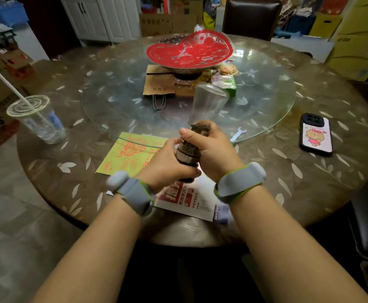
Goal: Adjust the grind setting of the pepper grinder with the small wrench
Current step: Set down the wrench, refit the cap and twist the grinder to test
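1. Both hands clamp the pepper grinder above the table edge: left hand curled round its lower end, right hand round the upper part.
2. Small wrench lies right of the grip, beyond it, at the glass turntable rim.
3. Round leaf-patterned table; flyers under the grip, phone far right, lidded cup far left.
4. Boxes and cabinets behind.

Both hands hold the pepper grinder above the desk; the wrench lies to its right, the phone farther right, the cup far left.
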The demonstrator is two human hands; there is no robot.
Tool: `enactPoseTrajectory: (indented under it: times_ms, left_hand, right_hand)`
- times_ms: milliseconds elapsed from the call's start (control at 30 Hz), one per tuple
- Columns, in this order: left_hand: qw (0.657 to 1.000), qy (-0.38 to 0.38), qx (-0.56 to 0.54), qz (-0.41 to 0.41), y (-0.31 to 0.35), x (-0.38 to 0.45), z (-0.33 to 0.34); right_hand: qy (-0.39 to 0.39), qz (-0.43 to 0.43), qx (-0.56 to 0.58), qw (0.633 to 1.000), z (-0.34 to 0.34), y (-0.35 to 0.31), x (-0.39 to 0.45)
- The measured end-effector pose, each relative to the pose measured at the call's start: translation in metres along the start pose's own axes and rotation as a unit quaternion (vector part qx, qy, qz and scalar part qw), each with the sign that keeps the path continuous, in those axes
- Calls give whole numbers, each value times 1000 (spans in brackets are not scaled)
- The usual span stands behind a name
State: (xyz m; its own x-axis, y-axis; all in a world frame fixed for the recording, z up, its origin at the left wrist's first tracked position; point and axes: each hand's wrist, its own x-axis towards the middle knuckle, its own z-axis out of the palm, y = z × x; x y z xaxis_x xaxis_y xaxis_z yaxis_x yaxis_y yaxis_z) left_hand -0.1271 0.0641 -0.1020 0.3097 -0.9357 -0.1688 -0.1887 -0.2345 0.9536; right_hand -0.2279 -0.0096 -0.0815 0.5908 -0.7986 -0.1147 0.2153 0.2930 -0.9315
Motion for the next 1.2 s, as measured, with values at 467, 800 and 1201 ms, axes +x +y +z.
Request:
enactPoseTrajectory:
  times_ms: [467, 800, 1201]
  left_hand:
    - [985, 144, 94, -24, 11, -3, 20]
    - [977, 196, 78, -31, 1, -8, 21]
    - [931, 213, 276, 112, 23, -26, -21]
  right_hand:
    - [54, 26, 50, 997, 4, 3, 12]
    - [8, 22, -70, 997, -2, 6, 11]
    - [-89, 99, -12, 991, -19, -27, 2]
